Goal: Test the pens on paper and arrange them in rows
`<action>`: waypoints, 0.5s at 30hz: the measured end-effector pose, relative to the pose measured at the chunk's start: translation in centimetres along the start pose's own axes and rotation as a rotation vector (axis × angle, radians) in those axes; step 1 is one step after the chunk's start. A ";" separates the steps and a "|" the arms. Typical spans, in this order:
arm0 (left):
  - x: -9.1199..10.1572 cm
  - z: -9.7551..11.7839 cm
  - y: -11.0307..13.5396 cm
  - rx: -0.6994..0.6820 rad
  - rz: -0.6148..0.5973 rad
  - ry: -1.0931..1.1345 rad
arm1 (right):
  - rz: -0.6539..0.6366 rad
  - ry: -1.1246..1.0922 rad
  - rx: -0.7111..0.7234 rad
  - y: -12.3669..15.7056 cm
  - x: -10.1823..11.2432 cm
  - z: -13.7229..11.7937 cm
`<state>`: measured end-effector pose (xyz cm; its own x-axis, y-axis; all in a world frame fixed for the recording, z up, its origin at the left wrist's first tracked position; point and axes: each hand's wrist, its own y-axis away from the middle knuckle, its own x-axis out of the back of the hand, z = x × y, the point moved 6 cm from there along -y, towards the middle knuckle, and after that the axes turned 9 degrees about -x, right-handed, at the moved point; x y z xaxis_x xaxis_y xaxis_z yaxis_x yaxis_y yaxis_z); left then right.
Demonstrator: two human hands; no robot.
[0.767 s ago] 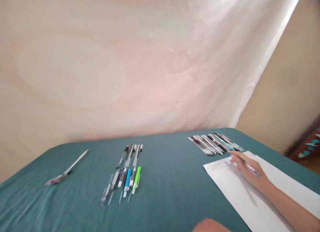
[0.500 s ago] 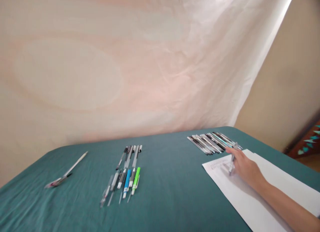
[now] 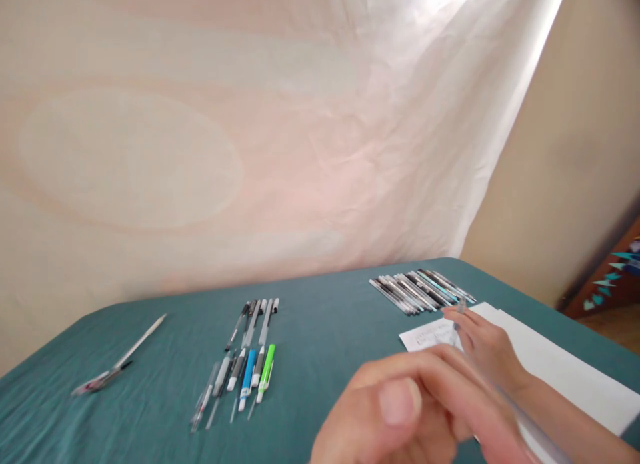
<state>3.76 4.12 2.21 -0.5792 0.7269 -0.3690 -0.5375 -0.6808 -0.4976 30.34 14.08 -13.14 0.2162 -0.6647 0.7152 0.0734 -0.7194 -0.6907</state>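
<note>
My right hand (image 3: 493, 347) is over the white paper (image 3: 565, 357) at the right, its fingers pinched round a clear pen (image 3: 459, 312). Small handwriting (image 3: 433, 334) shows near the sheet's left corner. Close to the camera at the bottom, my left hand (image 3: 400, 411) is curled, thumb towards the fingers. Along its fingers runs a long, blurred, translucent pen-like barrel (image 3: 533, 427), which it appears to grip. This hand covers part of the paper and of my right forearm.
Several pens and refills (image 3: 420, 292) lie in a row at the back right. Centre left are grey capped pens (image 3: 259, 323) and click pens, among them a blue pen (image 3: 247, 381) and a green pen (image 3: 267, 373). Another pen (image 3: 143, 341) lies far left on the green cloth (image 3: 320, 344).
My left hand has come into view from below, in front of the right forearm, with the translucent barrel. My right hand stays over the paper with its pen. The view has shifted slightly.
</note>
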 end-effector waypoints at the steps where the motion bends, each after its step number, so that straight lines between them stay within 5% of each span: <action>1: -0.2 -0.2 -0.9 -0.017 0.029 0.080 | -0.011 -0.003 -0.004 0.0 -0.1 -0.1; 4: 0.8 -2.7 -1.5 0.098 0.100 0.039 | -0.020 0.016 -0.015 -0.2 -0.4 -0.1; 9: 6.3 -8.0 2.4 0.406 0.114 -0.387 | -0.089 0.051 -0.065 -0.2 -1.0 0.4; 15: 12.9 -8.3 6.1 0.438 0.177 -0.810 | -0.159 -0.119 -0.129 -1.2 -1.9 1.0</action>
<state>-1.90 10.10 -12.06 -0.8365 0.4377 0.3297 -0.4882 -0.8685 -0.0856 30.81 16.38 -13.74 0.3258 -0.5183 0.7907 -0.0082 -0.8379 -0.5458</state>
